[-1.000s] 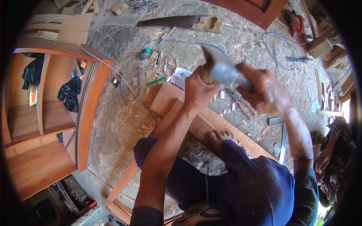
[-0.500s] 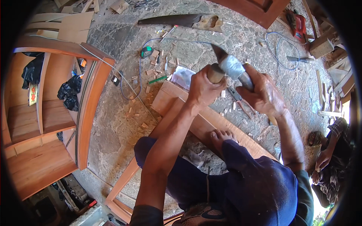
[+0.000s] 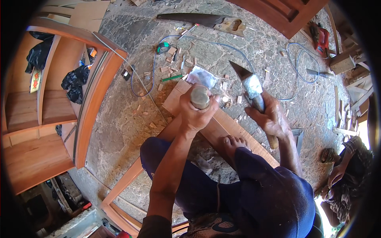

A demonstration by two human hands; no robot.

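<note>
My left hand (image 3: 194, 115) grips a round-topped tool handle (image 3: 199, 96), seen end-on above the wooden plank (image 3: 231, 127); whatever the handle carries below is hidden by my hand. My right hand (image 3: 270, 117) holds a hammer by its wooden handle (image 3: 272, 141), its dark pointed head (image 3: 245, 76) with a silvery middle raised to the right of the handle top, apart from it. My bare foot (image 3: 232, 144) rests on the plank, which lies over other wood pieces. A whitish sheet (image 3: 201, 76) lies just beyond the plank's end, among wood chips.
An open wooden cabinet (image 3: 85, 135) stands left. A handsaw (image 3: 186, 20), green tape measure (image 3: 162, 47), cords (image 3: 297, 53) and red power tool (image 3: 319, 39) lie on the floor (image 3: 123, 111). A reddish panel (image 3: 274, 14) is beyond; another person (image 3: 347, 170) crouches at right.
The hammer head has moved down and right, away from the handle top, and its tip now points up-left. My left hand has moved down and left, still gripping the handle.
</note>
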